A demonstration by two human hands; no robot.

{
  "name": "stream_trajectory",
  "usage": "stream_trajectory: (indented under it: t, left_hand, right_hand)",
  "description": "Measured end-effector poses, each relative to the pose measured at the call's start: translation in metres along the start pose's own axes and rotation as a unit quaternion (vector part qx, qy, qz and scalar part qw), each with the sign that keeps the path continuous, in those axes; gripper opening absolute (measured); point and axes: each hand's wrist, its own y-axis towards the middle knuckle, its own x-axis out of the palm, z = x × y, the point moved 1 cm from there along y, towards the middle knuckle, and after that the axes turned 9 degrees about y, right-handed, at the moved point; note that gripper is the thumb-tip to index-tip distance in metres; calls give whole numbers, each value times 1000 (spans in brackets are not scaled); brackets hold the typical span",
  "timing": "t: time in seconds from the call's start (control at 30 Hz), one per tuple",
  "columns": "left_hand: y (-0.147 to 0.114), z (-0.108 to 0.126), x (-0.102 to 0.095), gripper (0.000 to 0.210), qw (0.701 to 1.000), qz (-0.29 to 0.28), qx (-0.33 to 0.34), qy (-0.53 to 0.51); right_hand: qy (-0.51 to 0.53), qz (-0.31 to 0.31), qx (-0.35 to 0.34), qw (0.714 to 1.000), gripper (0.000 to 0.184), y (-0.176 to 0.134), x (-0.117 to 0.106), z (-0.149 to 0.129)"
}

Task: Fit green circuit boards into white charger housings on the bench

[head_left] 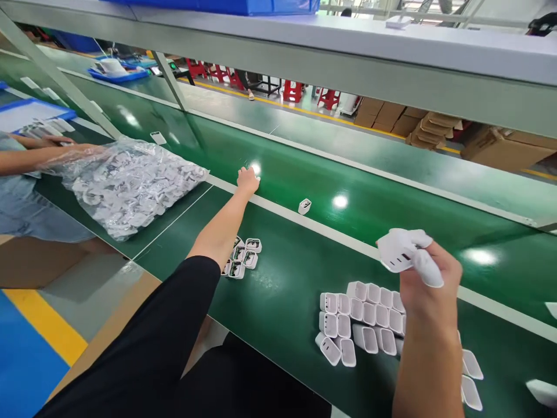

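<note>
My right hand [435, 267], with white covers on its thumb and finger, grips a white plastic charger housing [394, 251] that has small slots in its end. It is raised over the near edge of the conveyor belt. My left hand [248, 179] reaches onto the green belt with its fingers curled; what they hold, if anything, is hidden. Between the hands, one white housing with dark parts inside [304, 206] lies on the belt. Open empty housings [369, 313] stand in rows beneath my right hand. Below my left forearm sit several filled housings [251, 259], partly covered by the arm.
A clear plastic bag of white parts [134, 186] lies at the left, beside a co-worker's arms [52, 157]. A shelf beam [304, 49] crosses above the belt, carrying a blue bin [261, 6]. Another white piece [158, 137] is farther along the belt. Cardboard boxes [505, 145] stand beyond.
</note>
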Motion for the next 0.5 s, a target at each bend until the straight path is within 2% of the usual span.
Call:
stream_trajectory:
  t: [0.1,0.2,0.3,0.4,0.43,0.5]
  left_hand:
    - [5,-5,-4,48,999,2,33,-31]
    - [2,-3,-16,49,994,-2,77,-74]
    - [-24,2,-30,47,983,-20,141,-119]
    - [-90,-1,-42,41,957,-34,230,-171]
    - [-121,-4,-44,37,935,-28,284,-209]
    - [-191,-16,-43,29,904,7,340,-259]
  right_hand:
    - [-10,-43,16,999,49,-10,10,14]
    - [-9,-82,22,996,51,-18,20,26]
    - [-2,-116,52,992,55,-26,36,34]
    - [13,-148,94,984,58,-37,59,36]
    - [21,-160,112,981,57,-40,67,36]
    - [35,-179,149,972,57,-48,82,35]
